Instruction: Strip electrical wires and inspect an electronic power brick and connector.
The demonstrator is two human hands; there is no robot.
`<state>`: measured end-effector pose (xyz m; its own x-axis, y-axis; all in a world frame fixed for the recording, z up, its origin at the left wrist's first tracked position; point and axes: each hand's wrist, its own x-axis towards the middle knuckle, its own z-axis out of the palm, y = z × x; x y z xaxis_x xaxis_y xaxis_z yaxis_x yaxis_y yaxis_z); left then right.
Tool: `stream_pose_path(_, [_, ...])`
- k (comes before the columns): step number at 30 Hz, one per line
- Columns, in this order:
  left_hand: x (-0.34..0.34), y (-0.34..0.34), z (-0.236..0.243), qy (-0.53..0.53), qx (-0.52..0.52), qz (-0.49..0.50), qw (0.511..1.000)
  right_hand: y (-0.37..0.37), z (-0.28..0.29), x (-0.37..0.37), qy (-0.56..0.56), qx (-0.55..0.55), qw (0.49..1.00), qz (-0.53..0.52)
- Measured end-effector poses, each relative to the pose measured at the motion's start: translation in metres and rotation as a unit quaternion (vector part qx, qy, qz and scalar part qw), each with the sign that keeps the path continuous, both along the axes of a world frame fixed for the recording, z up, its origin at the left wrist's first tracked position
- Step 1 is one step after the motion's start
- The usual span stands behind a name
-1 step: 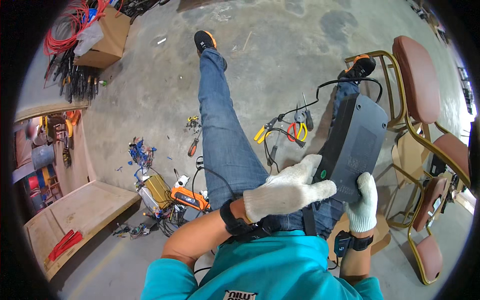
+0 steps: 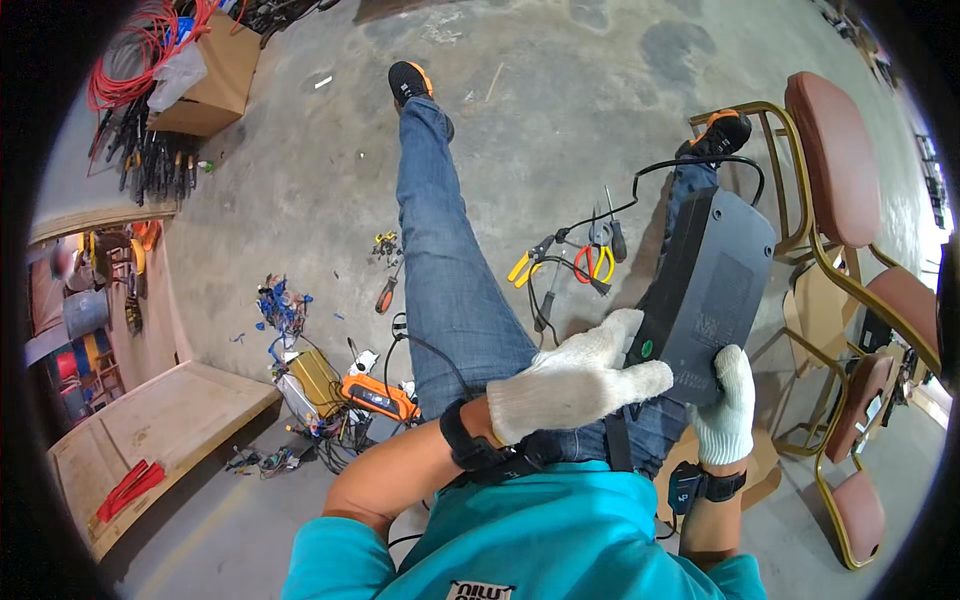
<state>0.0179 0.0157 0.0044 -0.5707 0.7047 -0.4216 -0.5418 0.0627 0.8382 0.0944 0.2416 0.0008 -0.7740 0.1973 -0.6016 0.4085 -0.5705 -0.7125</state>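
Note:
In both gloved hands I hold an oblong black plastic case (image 2: 715, 290), which looks like a charger or power adapter. It lies tilted over my right thigh, with screw holes at its far end and a small green sticker near my left hand. My left hand (image 2: 570, 385), in a white knit glove, grips its near left side, thumb along the near edge. My right hand (image 2: 728, 410), also gloved, holds the near right corner, its other fingers hidden beneath. A black cable (image 2: 690, 160) loops from the far end down to the tools on the floor.
Between my legs lie yellow-handled wire strippers (image 2: 530, 262), red-and-yellow pliers (image 2: 597, 262) and screwdrivers. By my left leg are an orange device (image 2: 380, 396), a gold box (image 2: 316, 383) and tangled wires. Stacked chairs (image 2: 830, 160) stand right; a wooden board (image 2: 190, 400) with red-handled pliers (image 2: 130, 490) is left.

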Motion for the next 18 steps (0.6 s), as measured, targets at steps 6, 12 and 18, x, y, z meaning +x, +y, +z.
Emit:
stream_pose_path(6, [-0.004,0.001,0.009,0.04,-0.058,-0.025,0.997,0.0,-0.001,0.001,-0.016,-0.007,0.999,-0.037])
stream_pose_path(12, [-0.001,0.01,0.007,0.034,-0.134,-0.04,0.99,0.011,-0.008,0.006,-0.008,-0.011,0.999,-0.029])
stream_pose_path(18, [0.021,0.01,-0.018,0.294,-0.054,0.028,0.954,0.017,-0.011,0.01,-0.022,-0.015,0.999,-0.047])
